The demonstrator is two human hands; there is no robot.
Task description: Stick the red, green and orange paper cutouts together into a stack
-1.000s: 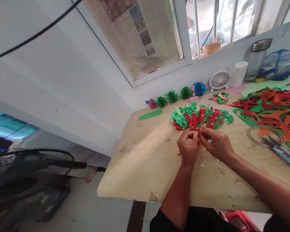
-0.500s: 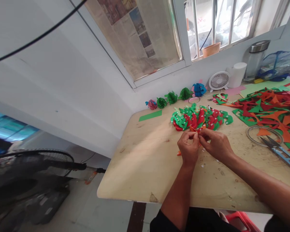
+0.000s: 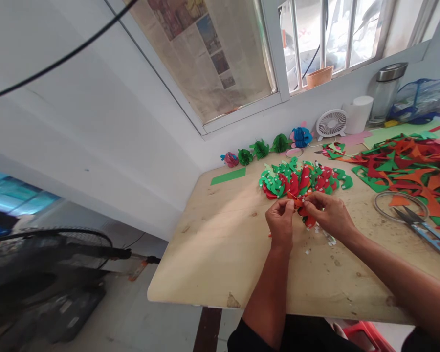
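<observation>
My left hand (image 3: 280, 220) pinches the left side of a small orange paper piece (image 3: 297, 201) above the wooden table. On its other side my right hand (image 3: 328, 210) has its fingers pressed together; a tiny pale bit shows at the fingertips, too small to name. Just beyond both hands lies a heap of cut green and red paper shapes (image 3: 292, 182) with small white squares on them. A red and green paper piece (image 3: 308, 221) sits between the hands, partly covered by the right one. Small white scraps (image 3: 331, 240) are scattered below the right hand.
Scissors (image 3: 425, 230) and a metal ring (image 3: 382, 208) lie at the right, beside a big pile of paper offcuts (image 3: 421, 171). Along the wall stand folded paper figures (image 3: 260, 148), a small white fan (image 3: 331, 123) and a glass bottle (image 3: 385, 95). A green strip (image 3: 228, 176) lies far left.
My hands have moved apart, the left one slightly leftward. The orange piece and the red and green piece between them now show more, as do the white scraps.
</observation>
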